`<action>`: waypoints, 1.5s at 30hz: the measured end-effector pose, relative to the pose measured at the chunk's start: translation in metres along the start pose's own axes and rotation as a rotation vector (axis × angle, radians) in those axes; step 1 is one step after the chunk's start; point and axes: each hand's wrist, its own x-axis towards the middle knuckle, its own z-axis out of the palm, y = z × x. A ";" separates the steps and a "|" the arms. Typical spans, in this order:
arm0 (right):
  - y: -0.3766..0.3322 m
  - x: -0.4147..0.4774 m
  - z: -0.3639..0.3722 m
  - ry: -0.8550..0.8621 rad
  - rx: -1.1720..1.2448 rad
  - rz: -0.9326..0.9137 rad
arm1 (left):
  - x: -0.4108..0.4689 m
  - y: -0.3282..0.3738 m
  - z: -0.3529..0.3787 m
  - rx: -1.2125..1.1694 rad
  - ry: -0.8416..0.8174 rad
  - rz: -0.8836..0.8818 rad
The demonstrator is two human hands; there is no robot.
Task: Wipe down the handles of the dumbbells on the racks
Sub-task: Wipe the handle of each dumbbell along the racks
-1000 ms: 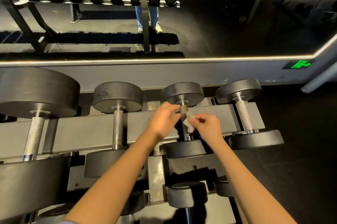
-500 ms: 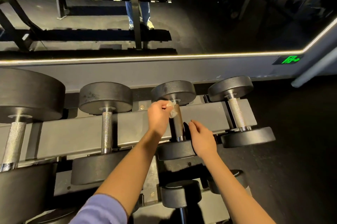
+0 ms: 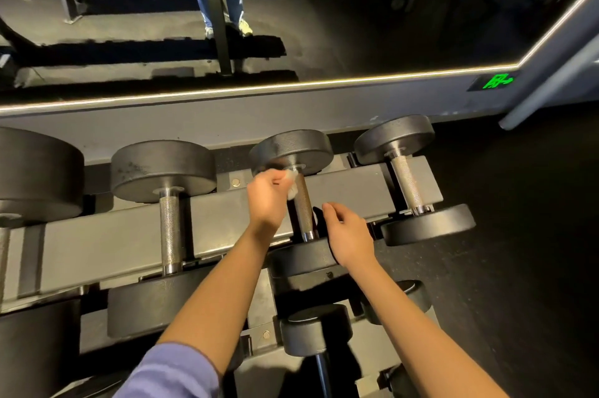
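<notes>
My left hand [image 3: 269, 199] pinching a white wipe [image 3: 292, 187] against the top of the dumbbell handle [image 3: 303, 211] on the rack [image 3: 113, 242], my right hand [image 3: 351, 240] loose-fingered just beside the handle's lower end

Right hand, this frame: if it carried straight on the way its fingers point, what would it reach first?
Probably the knurled dumbbell handle: the right hand is open, its fingers aimed up-left at it. Depth is unclear, so it might pass above onto the rack rail.

Left hand [image 3: 267, 199] forward, curled in a tight pinch — right hand [image 3: 351, 240] nearer, slack and uncurled.
</notes>
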 end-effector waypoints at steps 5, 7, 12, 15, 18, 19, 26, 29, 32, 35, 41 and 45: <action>0.001 0.001 0.000 -0.010 0.000 0.013 | -0.004 0.003 0.008 0.006 -0.004 -0.039; 0.001 0.001 0.001 -0.009 -0.003 0.021 | -0.013 -0.004 0.007 0.098 -0.058 0.006; 0.000 0.000 0.001 0.008 -0.010 0.020 | -0.023 -0.009 0.001 0.263 -0.129 0.088; -0.001 -0.001 0.000 0.008 0.000 0.024 | -0.017 -0.005 0.003 0.182 -0.043 0.024; -0.002 -0.002 -0.001 0.006 0.017 0.023 | -0.019 -0.002 0.006 0.187 -0.012 -0.019; -0.002 -0.002 -0.001 0.005 0.020 0.020 | -0.022 -0.002 0.006 0.222 -0.028 -0.027; -0.002 -0.004 -0.002 0.007 0.010 0.004 | -0.039 -0.010 -0.005 0.432 -0.301 -0.020; -0.003 -0.005 -0.001 0.024 0.021 -0.006 | -0.035 -0.005 -0.006 0.359 -0.222 -0.047; -0.003 -0.005 -0.002 0.037 0.031 -0.017 | -0.036 0.002 0.000 0.268 -0.092 -0.086; -0.002 -0.005 -0.002 0.032 0.028 -0.019 | -0.042 0.003 0.001 0.379 -0.181 -0.087; -0.001 -0.005 -0.001 0.027 0.038 -0.019 | -0.042 0.013 -0.006 0.510 -0.371 -0.097; -0.002 -0.006 -0.002 0.028 0.057 -0.024 | -0.037 0.020 0.000 0.233 -0.124 -0.037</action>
